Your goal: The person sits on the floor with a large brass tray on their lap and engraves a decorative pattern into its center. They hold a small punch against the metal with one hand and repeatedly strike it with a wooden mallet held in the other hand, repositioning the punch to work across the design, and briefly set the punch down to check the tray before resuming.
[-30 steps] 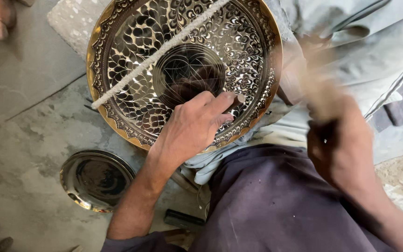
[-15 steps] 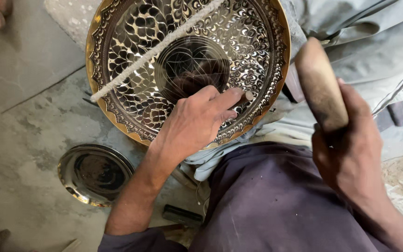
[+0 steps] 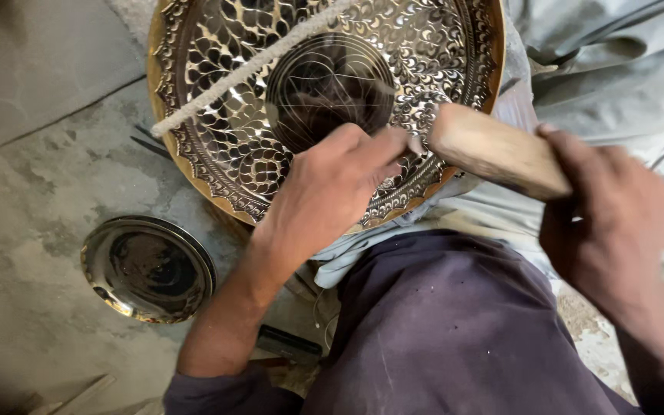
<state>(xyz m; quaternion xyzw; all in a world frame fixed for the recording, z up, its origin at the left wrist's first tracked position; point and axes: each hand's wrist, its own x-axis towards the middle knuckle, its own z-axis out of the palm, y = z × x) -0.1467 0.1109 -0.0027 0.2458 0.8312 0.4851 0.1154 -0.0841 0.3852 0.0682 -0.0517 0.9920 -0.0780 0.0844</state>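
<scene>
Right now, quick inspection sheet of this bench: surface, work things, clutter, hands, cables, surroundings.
Surface: grey concrete floor, stained and dusty.
Job's things: large engraved brass tray, tilted against the person's lap; wooden mallet, its head close to the thumb of the tool hand.
Clutter: small plain metal plate flat on the floor; dark tool beside the leg; wood scraps at lower left.
Hands: left hand pressed on the tray's lower rim, pinching something too hidden to identify; right hand gripping the mallet handle.
Cables: none; a white rope lies across the tray.
Surroundings: grey cloth at upper right.
</scene>
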